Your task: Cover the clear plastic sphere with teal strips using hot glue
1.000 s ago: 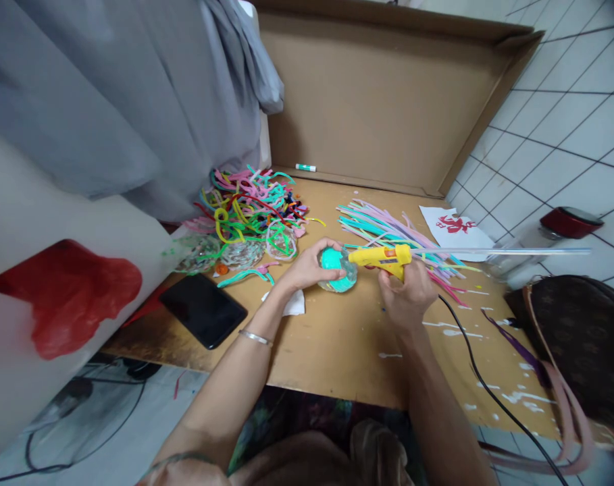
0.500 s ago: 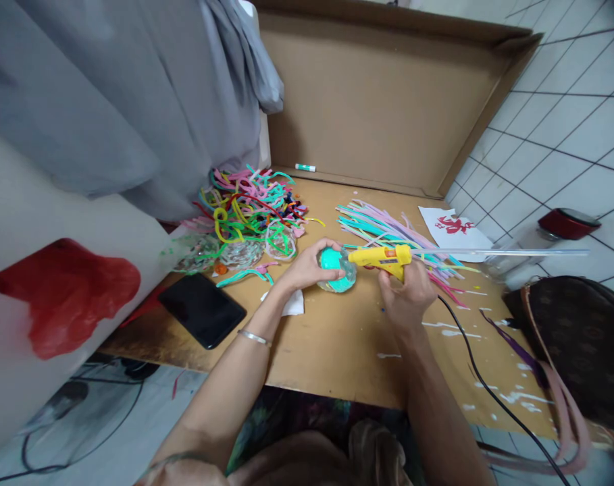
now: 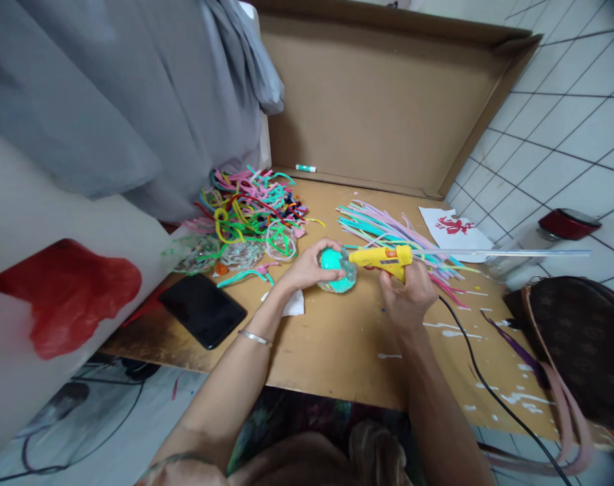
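A round clear piece with a turquoise middle (image 3: pixel 331 260) is gripped between the thumb and fingers of my left hand (image 3: pixel 309 264), just above the table. My right hand (image 3: pixel 409 295) is wrapped round the handle of a yellow glue gun (image 3: pixel 382 256). The gun's nozzle points left and meets the right edge of the round piece. A long clear glue stick (image 3: pixel 509 252) sticks out of the back of the gun to the right. Whether glue is coming out is too small to tell.
Tangled coloured pipe cleaners (image 3: pixel 240 209) lie at the back left, straight ones (image 3: pixel 382 226) behind the gun. A black phone (image 3: pixel 202 310) is at the left, a brown bag (image 3: pixel 580 344) and red-lidded bottle (image 3: pixel 567 225) at the right. A black cord (image 3: pixel 471 354) crosses the table's right side.
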